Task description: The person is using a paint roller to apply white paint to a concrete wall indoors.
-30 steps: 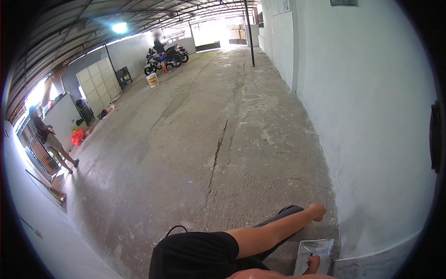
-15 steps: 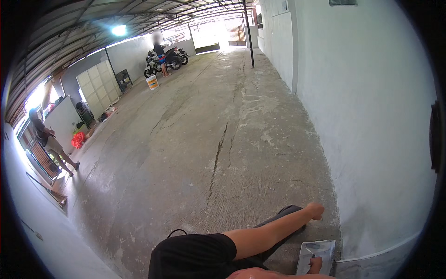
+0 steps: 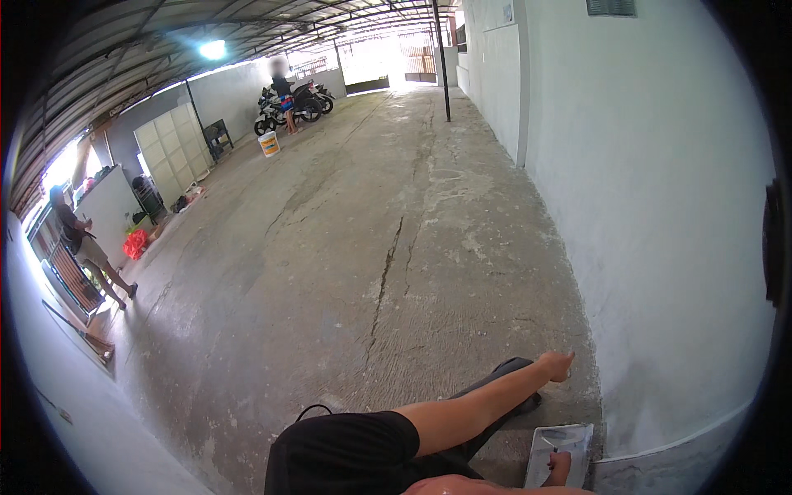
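Note:
My left arm stretches across my dark-trousered leg, and my left hand (image 3: 558, 365) hangs past the knee near the foot of the wall. Its fingers are slightly apart, with nothing visible in them. At the lower right, my right hand (image 3: 559, 468) is closed round the handle of a small paint roller (image 3: 550, 446). The roller's head is over a pale rectangular paint tray (image 3: 584, 452) on the floor; whether it touches the tray I cannot tell. Part of the tray is hidden behind my hand and forearm.
A pale wall (image 3: 660, 247) rises close on the right. Cracked concrete floor (image 3: 330, 272) stretches ahead to a post (image 3: 443, 66). Farther off are a white bucket (image 3: 269, 144), motorcycles (image 3: 289, 111) and a person (image 3: 285, 92). Another person (image 3: 87, 247) stands at the left, near a red bag (image 3: 135, 244).
My left hand has lifted slightly and its fingers have loosened from a more curled shape. My right hand and the roller have shifted slightly in the tray. The person at left has raised a forearm.

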Tool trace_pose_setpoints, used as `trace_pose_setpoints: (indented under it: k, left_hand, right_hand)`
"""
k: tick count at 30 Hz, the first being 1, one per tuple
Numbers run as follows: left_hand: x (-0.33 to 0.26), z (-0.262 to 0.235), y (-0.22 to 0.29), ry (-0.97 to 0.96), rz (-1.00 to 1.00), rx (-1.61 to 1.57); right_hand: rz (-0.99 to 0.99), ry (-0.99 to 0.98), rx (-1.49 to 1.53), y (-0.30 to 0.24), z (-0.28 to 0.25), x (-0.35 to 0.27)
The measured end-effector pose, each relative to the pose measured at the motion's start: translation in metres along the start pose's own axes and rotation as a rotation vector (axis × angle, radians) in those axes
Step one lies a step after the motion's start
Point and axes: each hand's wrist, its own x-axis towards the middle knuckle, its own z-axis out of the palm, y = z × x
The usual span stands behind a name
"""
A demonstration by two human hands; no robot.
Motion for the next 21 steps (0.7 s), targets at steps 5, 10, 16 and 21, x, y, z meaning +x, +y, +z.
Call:
trace_pose_setpoints:
  k: [5,10,16,21]
  left_hand:
    - [0.016,0.015,-0.008,0.004,-0.015,-0.062]
    - [0.034,0.034,-0.014,0.109,0.027,-0.057]
    - [0.023,-0.002,-0.037,0.087,0.048,-0.146]
    - [-0.012,-0.257,-0.191,0.585,-0.288,0.459]
  right_hand:
    - [0.018,-0.006,0.010,-0.009,-0.004,-0.005]
    - [0.050,-0.025,0.036,-0.026,-0.014,-0.020]
    - [0.115,-0.077,0.104,-0.034,-0.021,-0.019]
    - [0.027,-0.030,0.030,-0.017,-0.009,-0.014]
